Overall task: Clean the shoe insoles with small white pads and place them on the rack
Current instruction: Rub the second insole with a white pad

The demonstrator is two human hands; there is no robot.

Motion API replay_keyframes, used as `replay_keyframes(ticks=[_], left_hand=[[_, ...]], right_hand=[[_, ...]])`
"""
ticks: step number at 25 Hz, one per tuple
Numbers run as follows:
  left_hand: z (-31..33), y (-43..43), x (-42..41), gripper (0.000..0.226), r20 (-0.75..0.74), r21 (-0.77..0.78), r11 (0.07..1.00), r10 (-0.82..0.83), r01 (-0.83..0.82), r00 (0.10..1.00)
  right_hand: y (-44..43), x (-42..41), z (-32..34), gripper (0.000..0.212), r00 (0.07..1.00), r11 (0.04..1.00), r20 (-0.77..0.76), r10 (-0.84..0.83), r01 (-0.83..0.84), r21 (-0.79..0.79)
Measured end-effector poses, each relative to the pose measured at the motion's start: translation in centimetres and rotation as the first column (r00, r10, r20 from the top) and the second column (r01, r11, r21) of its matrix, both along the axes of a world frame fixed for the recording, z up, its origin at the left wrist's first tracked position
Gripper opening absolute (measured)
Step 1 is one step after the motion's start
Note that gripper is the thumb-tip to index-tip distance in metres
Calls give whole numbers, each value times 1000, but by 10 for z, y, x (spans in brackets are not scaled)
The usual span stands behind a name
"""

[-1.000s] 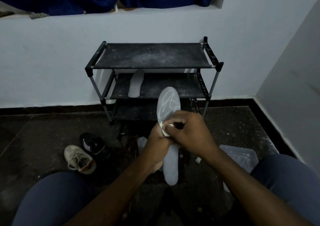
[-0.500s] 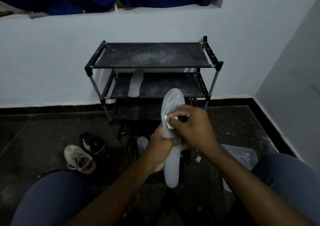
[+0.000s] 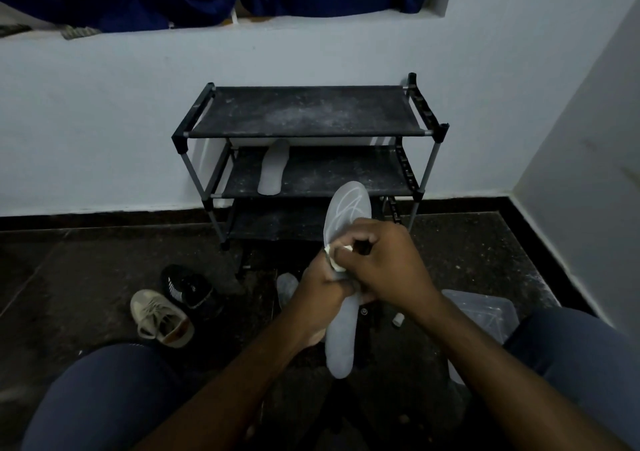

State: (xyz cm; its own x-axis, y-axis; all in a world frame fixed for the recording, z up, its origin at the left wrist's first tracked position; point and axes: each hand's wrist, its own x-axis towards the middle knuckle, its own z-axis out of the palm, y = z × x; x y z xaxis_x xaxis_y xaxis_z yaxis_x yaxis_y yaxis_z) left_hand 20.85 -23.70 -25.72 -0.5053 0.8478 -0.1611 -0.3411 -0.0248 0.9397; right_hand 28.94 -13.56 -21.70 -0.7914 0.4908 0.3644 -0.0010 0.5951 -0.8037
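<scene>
Right fingers [image 3: 370,236]: curled together, pinching the small white pad [image 3: 336,260] against the face of the insole [image 3: 346,211].
Left hand [image 3: 320,289]: grips the insole round its middle; its fingers wrap behind and are mostly hidden.
Right hand [image 3: 388,270]: sits over the insole's middle, just above the left hand.
Insole's place: held in the air in front of the rack [image 3: 304,113], its upper end overlapping the lowest shelf in this view.
Long axis: runs toward and away from the rack, leaning a little right at the top.
Pointing: the broad end, marked with pale lines, points at the rack; the narrow end points back toward the lap.
Step in hand: likely wiping the mid section.
Doing it well: brace firmly with the left hand, stroke lengthwise toward the broad end, and keep the pad flat so it doesn't slip out.
Second insole [image 3: 272,170]: lies on the rack's middle shelf, left part, lengthwise front to back.
</scene>
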Motion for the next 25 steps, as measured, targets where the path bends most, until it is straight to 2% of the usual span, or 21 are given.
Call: replay_keyframes(ticks=[3,6,10,13,17,21,25], left_hand=[[3,-4,1,68,54,35,999,-40,38,998],[4,-2,1,66,-3,21,1000,-23,23,1000],[3,-4,2,69,45,42,997,-60,58,997],[3,-4,1,70,-55,5,999,-48,48,997],[7,-6,4,71,38,42,997,-73,72,997],[9,-7,4,64,-49,9,998,-62,62,997],[10,-7,6,69,32,-7,996,-86,87,996]], right_hand=[[5,-2,1,10,999,999,-25,-46,46,1],[0,-2,2,10,1000,1000,11,-3,3,18],[5,1,2,10,998,998,-2,-67,67,9],[0,4,3,10,999,999,15,-29,29,23],[3,6,4,10,996,996,-35,-87,88,9],[-5,7,5,9,1000,1000,-26,-10,10,11],[0,5,7,11,999,999,-40,-31,32,26]])
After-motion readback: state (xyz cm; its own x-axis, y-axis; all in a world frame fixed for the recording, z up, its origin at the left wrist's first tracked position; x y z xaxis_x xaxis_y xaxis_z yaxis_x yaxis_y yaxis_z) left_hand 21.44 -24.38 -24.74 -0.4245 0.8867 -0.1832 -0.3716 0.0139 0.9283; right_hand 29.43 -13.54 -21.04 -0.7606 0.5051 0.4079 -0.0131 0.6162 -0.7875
